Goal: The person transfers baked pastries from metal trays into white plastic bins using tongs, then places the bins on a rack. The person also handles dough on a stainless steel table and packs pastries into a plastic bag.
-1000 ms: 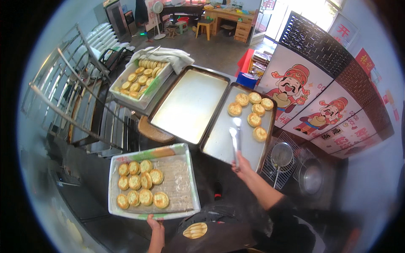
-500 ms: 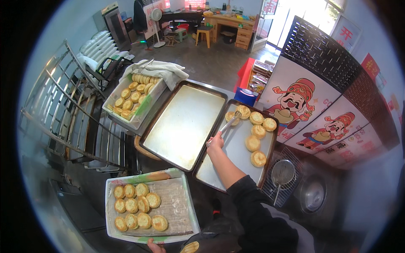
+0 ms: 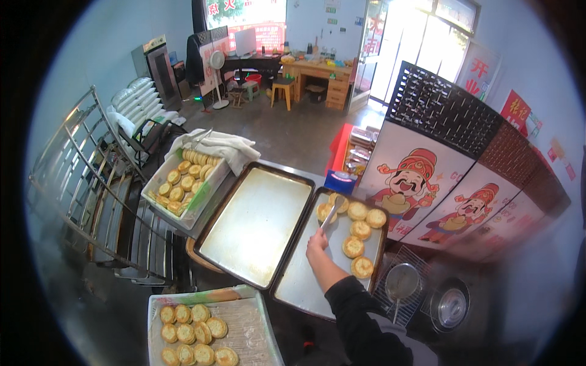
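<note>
Lettering [image 3: 473,85] marks the folding screen [image 3: 450,160], white poster [image 3: 488,60] and red sign [image 3: 516,112].

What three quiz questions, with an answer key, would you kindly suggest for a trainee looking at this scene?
1. Multiple choice: What does the right hand hold? A) a rolling pin; B) tongs; C) a brush.
2. True or false: The tips of the tongs are over the wire rack.
3. Open: What lies over the far edge of the crate at the far left?

Key: 1. B. 2. False; they are over pastries on the right-hand tray. 3. A pale cloth.
</note>
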Demonstrator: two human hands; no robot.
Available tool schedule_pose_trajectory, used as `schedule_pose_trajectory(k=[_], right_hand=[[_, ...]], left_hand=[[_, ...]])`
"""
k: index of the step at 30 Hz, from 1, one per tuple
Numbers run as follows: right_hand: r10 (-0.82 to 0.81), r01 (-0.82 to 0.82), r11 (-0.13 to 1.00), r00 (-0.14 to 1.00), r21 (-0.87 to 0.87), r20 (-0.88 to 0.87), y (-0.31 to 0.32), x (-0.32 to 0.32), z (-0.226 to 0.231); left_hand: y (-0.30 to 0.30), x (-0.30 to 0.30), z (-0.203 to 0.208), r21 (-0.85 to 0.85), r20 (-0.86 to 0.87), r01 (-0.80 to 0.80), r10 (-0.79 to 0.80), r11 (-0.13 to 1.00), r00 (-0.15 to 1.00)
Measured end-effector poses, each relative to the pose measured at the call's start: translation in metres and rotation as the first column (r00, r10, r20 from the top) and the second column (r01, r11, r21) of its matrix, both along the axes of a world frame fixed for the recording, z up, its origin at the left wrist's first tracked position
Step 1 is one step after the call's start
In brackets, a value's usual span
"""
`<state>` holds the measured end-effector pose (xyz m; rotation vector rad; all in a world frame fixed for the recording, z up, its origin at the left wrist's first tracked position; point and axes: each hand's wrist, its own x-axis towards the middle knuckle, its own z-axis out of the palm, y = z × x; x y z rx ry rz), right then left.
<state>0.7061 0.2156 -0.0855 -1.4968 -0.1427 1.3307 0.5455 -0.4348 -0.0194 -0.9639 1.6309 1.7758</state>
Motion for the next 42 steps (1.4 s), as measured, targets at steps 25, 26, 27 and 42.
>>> schedule_pose_trajectory(k=[25, 26, 27, 42], right_hand=[[0.995, -0.959, 0.062, 0.082, -0.276, -0.061, -0.519, 0.070, 0.193], [0.990, -0.949, 0.083, 0.112, -0.304, -0.080, -0.527, 0.050, 0.184], [0.985, -0.937, 0.103, 0.143, -0.333, -0.097, -0.528, 0.035, 0.177], [0.837, -0.821, 0.508, 0.542, -0.259, -0.077, -0.535, 0.218, 0.249]], left_hand=[[-0.103, -0.003, -0.074, 0.181, -0.409, 0.069, 0.011, 0.981, 0.912], [-0.107, -0.005, -0.075, 0.193, -0.395, 0.064, 0.018, 0.979, 0.919], [-0.109, -0.005, -0.076, 0.195, -0.366, 0.056, 0.019, 0.979, 0.930], [-0.108, -0.035, -0.055, 0.215, 0.030, 0.112, -0.121, 0.970, 0.992]])
